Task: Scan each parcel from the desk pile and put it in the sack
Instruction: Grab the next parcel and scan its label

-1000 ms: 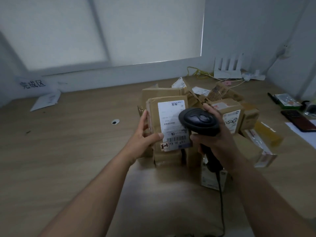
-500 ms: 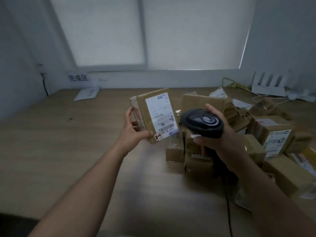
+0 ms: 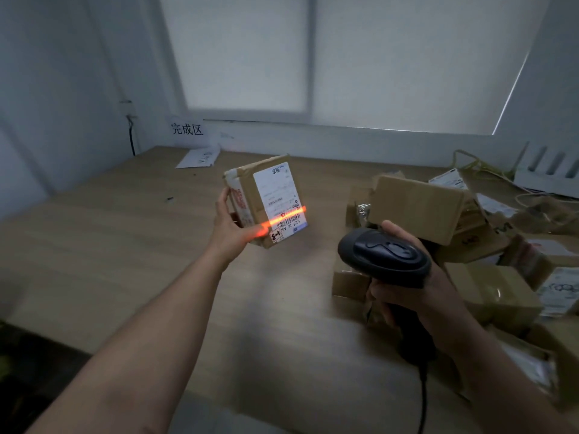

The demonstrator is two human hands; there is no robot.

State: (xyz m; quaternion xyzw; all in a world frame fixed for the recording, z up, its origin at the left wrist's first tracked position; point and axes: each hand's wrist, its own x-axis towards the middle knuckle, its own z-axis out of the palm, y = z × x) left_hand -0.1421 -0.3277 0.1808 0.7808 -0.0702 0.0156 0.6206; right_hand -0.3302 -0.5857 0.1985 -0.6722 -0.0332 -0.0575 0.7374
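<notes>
Head view: the left hand (image 3: 230, 228) grips a brown parcel (image 3: 266, 198) by its side and has carried it away from the pile (image 3: 416, 205) at the right edge of the bench (image 3: 94, 245), so it is now in the air over the middle. The right hand (image 3: 416, 296) is closed around the black scanner (image 3: 383, 256). A red scan line (image 3: 283, 218), not lit half a second ago, crosses the barcode. I judge the scan is happening now; the sack, not visible, comes next. Under the barcode I read "530 D5 A3". A wall sign (image 3: 187, 129) says "完成区".

White wall sign (image 3: 187, 129) (black characters) above a paper sheet (image 3: 198, 158); router (image 3: 546, 182) far right.
</notes>
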